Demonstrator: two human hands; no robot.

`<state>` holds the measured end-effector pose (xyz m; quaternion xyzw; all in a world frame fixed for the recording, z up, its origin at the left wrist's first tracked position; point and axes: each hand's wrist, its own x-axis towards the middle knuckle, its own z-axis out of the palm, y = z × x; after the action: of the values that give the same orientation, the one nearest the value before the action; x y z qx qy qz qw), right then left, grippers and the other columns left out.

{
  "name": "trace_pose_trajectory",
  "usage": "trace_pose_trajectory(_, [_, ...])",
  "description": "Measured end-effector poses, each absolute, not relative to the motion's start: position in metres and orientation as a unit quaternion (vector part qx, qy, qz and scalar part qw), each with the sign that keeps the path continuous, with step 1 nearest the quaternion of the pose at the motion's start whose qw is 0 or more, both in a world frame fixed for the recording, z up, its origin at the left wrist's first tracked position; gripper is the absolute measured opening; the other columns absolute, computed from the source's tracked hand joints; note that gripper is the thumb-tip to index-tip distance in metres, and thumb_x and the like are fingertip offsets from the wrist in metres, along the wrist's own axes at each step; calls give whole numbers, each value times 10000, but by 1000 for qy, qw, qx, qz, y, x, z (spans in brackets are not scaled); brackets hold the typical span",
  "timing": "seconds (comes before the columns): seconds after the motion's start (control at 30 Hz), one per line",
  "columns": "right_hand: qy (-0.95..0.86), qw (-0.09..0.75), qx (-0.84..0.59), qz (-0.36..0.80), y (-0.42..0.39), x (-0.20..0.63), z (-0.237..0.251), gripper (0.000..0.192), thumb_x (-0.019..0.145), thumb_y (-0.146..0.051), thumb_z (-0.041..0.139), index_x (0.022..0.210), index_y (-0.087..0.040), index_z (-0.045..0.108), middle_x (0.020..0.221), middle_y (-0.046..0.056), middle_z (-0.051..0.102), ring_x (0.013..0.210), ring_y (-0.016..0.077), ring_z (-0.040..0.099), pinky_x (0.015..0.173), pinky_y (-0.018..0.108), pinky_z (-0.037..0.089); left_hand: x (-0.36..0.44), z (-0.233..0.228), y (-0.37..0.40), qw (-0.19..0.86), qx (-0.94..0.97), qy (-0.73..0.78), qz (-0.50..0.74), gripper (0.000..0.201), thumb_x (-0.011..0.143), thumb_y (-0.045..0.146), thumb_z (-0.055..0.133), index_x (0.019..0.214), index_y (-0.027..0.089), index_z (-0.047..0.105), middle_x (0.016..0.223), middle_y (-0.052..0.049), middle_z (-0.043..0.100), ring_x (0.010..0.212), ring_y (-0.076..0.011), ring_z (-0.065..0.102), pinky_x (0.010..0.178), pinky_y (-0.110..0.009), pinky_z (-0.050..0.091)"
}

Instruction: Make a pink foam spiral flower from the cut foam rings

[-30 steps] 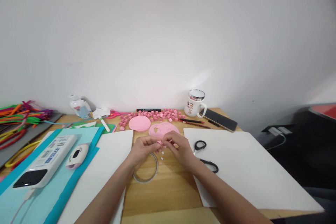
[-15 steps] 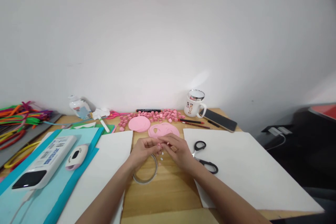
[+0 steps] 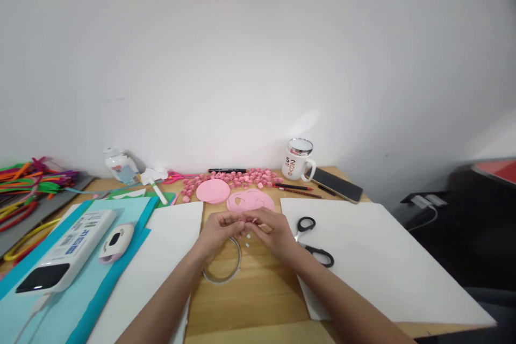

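pinching a small pink piece (image 3: 243, 221) (mostly hidden by the fingers) between the left hand (image 3: 220, 232) and the right hand (image 3: 276, 234), clamping the fingertips of both on it; holding it over the wooden table (image 3: 250, 301), just on the near side of the pink paper cutouts (image 3: 256, 202); covering part of the tape roll (image 3: 221, 280) with the left hand; hovering near 2 white scraps (image 3: 248, 236).

Head-worn view, looking forward and down over table (image 3: 250, 296), facing wall (image 3: 209, 64).
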<state>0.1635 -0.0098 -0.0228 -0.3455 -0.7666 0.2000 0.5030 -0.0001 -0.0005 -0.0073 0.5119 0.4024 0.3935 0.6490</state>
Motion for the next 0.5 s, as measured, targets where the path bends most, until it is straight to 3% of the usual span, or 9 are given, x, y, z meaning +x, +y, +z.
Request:
trace_pose_trajectory(0.13, [-716, 538, -359, 263, -8, 163, -24, 191, 775, -174, 538, 942, -209, 625, 859, 48, 662, 701, 133, 616, 625, 245, 521, 2, -2, -2, 652, 501, 404, 401, 263, 592, 297, 725, 766, 102, 694, 582, -41, 637, 527, -113, 536, 547, -239, 434])
trace_pose_trajectory(0.5, [-721, 525, -360, 276, -10, 160, -18, 152, 748, -156, 539, 837, -203, 653, 851, 60, 633, 758, 143, 603, 568, 215, 520, 2, -10, 0, 672, 455, 416, 411, 296, 559, 290, 753, 765, 86, 688, 577, -52, 643, 513, -99, 544, 506, -203, 415])
